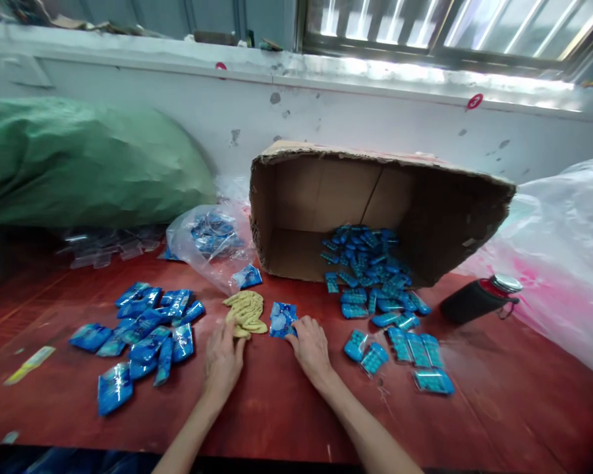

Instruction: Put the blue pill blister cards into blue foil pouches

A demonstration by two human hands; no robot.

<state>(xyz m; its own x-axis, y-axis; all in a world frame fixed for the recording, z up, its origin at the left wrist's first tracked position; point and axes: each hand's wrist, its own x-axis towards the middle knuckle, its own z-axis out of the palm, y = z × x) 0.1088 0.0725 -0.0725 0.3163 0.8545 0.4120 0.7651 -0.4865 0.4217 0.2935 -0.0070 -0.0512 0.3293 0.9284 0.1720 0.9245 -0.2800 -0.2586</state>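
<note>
My left hand (pixel 223 355) rests on the red table beside a crumpled yellow-green glove (pixel 247 312), its fingertips at the glove's lower left edge. The fingers are slightly spread and hold nothing that I can see. To the right, my right hand (pixel 310 345) has its thumb and fingers at the lower right corner of a flat blue packet (pixel 282 318), gripping it. Several filled blue packets (pixel 148 342) lie in a loose pile left of my left hand. Small blue-green packs (pixel 374 359) are spread to the right of my right hand.
A cardboard box (pixel 316 197) lies on its side, packs spilling from its opening. Near it are a clear bag of blue packets (pixel 212 237) and a dark bottle (pixel 474 299). A green sack (pixel 89 161) stands back left, white plastic (pixel 568 257) on the right.
</note>
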